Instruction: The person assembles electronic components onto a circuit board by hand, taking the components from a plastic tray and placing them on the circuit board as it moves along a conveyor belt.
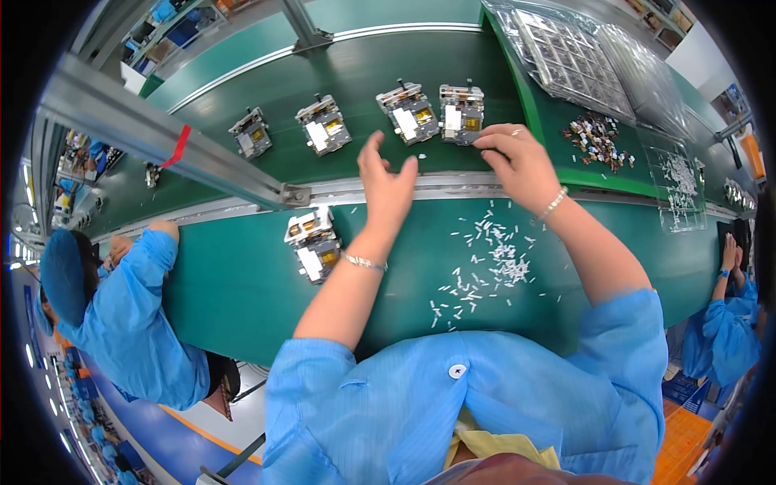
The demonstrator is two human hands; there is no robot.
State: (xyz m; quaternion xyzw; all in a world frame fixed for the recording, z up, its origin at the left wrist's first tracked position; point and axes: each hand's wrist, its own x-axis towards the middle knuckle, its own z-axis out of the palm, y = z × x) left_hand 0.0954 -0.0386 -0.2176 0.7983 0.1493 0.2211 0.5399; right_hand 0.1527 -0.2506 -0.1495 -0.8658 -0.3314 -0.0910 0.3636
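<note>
Your shirt [388, 412] is light blue, your tabletop [226, 283] green. White strips [512, 269] lie at three o'clock, red tape [177, 147] at ten, a grey unit [462, 111] patched white and yellow at one.

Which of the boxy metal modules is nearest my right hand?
The rightmost module in the row on the dark green surface: the right hand has its fingertips at that module's lower-right corner, while the others sit farther left.

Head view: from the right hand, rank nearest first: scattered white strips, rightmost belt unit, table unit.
1. Rightmost belt unit: just left of the right hand.
2. White strips: on the table.
3. Table unit: left, beside the left forearm.
</note>
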